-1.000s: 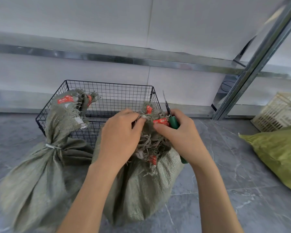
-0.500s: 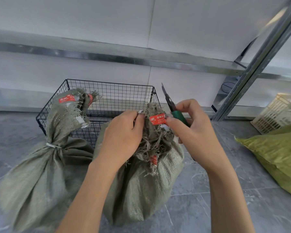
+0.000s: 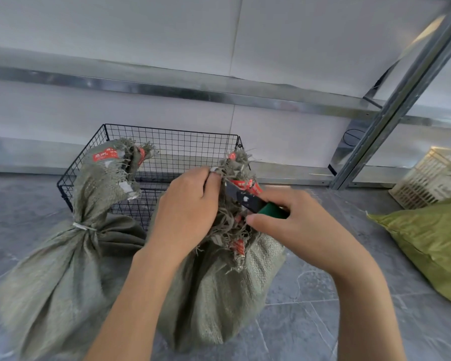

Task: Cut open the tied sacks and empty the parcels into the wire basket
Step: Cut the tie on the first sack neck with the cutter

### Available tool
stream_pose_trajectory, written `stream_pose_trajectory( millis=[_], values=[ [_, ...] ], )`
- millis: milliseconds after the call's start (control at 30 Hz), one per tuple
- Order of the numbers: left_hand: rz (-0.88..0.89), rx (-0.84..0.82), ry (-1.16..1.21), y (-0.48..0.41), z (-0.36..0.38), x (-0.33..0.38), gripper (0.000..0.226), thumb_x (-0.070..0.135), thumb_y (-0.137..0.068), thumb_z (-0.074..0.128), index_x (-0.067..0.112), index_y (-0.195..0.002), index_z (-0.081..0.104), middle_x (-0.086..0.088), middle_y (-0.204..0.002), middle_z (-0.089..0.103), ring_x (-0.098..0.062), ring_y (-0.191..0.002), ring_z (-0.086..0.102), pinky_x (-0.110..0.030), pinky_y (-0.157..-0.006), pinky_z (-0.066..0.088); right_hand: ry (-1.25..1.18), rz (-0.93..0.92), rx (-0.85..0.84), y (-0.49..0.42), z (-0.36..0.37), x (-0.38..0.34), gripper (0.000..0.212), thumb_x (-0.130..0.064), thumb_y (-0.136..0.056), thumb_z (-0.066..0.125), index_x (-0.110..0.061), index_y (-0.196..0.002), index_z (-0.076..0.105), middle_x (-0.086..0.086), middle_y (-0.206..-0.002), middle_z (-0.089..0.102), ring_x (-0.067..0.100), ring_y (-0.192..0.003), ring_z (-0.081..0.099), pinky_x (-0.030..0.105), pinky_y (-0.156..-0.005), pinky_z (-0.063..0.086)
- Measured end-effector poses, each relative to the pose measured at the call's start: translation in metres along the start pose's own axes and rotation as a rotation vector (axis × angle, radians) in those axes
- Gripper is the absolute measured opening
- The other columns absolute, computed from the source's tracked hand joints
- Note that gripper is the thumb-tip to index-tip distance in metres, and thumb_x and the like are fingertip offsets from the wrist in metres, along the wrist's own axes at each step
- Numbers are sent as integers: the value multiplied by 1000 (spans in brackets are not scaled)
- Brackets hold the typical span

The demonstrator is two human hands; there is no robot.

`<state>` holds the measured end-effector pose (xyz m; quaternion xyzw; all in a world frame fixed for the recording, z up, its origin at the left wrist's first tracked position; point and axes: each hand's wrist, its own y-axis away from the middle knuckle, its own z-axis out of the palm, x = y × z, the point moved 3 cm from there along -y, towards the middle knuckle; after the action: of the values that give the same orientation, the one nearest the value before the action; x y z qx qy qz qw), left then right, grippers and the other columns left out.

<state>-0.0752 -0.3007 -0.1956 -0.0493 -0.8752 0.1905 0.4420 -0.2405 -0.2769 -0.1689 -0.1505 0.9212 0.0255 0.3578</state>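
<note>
Fingers point(image 3: 264, 219): right hand point(image 3: 294, 227) curled round green-handled cutter point(image 3: 248, 199), left hand point(image 3: 185, 204) pinching near sack point(image 3: 219, 282) neck | second sack point(image 3: 63, 269) at 9 o'clock still tied | wire basket point(image 3: 172, 142) at 12 o'clock: no parcels visible | est. early, first cut

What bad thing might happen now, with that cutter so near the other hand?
The cutter in the right hand points at the fingers of the left hand gripping the neck of the sack; a slip might nick them. The frayed strands hide the tie, so the blades may bite fabric instead. The sack stands in front of the wire basket, not over it, so parcels could spill onto the floor.
</note>
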Motion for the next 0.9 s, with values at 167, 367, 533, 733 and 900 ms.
stream_pose_trajectory(
  millis=[167, 367, 533, 733, 900],
  values=[
    [45, -6, 2, 2, -1, 6, 34, 31, -97, 38, 24, -64, 36, 5, -64, 42, -11, -61, 43, -34, -57, 30, 131, 71, 77, -2, 1, 3, 10, -42, -80, 64, -32, -81, 60, -12, -61, 56, 9, -59, 50, 30, -60, 38],
    [54, 0, -9, 2, -2, 5, 32, 33, -98, 35, 24, -67, 38, 6, -69, 44, -13, -68, 46, -36, -61, 34, 155, 95, 153, -4, 1, -1, 11, -43, -80, 63, -35, -76, 58, -11, -61, 55, 5, -60, 48, 27, -56, 35],
    [72, -4, 22, 1, 0, 6, 27, 32, -93, 29, 29, -67, 38, 9, -72, 44, -9, -69, 45, -36, -64, 35, 124, 97, 216, -5, 4, -1, 13, -45, -79, 65, -33, -80, 60, -13, -62, 56, 9, -66, 51, 29, -60, 38],
    [130, 42, 6, 1, -1, 7, 25, 26, -99, 35, 28, -76, 46, 9, -77, 47, -7, -74, 47, -35, -66, 39, 172, 129, 299, -7, 4, -3, 16, -44, -81, 62, -34, -73, 52, -12, -65, 56, 17, -73, 54, 26, -58, 36],
    [152, 81, 3, 2, -2, 10, 26, 23, -98, 39, 27, -73, 42, 10, -73, 45, -7, -71, 46, -29, -62, 33, 213, 175, 341, -7, 3, -1, 7, -44, -82, 61, -40, -83, 55, -12, -79, 63, 21, -83, 58, 31, -63, 37]
  ],
)
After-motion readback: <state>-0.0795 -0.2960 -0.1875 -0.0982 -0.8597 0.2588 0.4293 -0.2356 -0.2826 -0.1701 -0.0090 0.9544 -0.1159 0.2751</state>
